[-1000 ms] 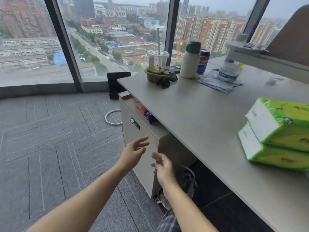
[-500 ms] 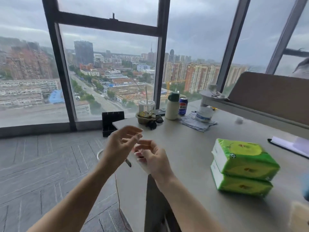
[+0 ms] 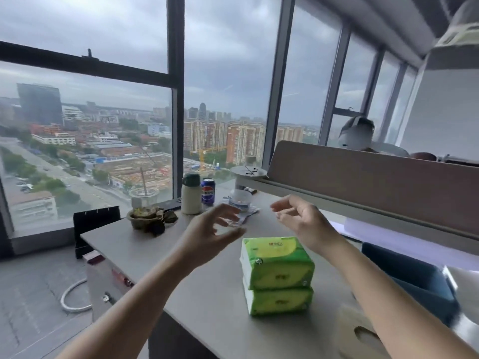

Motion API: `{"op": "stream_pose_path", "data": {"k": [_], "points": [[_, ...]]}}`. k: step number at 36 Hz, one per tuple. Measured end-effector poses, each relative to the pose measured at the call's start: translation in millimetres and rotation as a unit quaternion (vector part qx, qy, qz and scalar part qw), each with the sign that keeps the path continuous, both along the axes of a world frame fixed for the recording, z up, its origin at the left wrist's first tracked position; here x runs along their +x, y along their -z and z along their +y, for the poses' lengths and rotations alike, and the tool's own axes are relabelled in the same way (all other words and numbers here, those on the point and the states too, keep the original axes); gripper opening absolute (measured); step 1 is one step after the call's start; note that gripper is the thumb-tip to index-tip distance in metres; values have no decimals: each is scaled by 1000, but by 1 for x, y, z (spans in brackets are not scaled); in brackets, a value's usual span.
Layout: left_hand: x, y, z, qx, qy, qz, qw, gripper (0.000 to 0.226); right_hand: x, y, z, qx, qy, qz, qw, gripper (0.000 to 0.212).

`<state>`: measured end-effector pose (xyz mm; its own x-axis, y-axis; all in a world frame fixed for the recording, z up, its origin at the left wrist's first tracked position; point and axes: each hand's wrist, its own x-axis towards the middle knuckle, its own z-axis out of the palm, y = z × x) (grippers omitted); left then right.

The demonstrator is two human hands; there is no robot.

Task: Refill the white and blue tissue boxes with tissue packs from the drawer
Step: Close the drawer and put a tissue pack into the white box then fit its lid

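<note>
Two green tissue packs sit stacked on the table, lower centre, likely staged for loading. The left hand and right hand hover above them, each grip released and empty. The blue tissue box lies lower right.

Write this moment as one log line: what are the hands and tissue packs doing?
left grip: open, empty, over desk | right grip: open, empty, over desk | tissue packs: two, stacked on desk
</note>
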<state>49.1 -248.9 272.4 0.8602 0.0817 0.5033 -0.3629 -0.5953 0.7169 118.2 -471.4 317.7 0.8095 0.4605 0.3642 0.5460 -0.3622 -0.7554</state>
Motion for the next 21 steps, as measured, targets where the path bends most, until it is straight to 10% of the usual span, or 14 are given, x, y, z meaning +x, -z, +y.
{"op": "stream_pose_path", "data": {"k": [11, 21], "points": [[41, 28, -29, 112, 70, 206, 970, 108, 31, 35, -42, -300, -60, 94, 947, 101], [47, 25, -38, 136, 75, 210, 965, 80, 46, 43, -33, -341, -73, 68, 935, 93]]}}
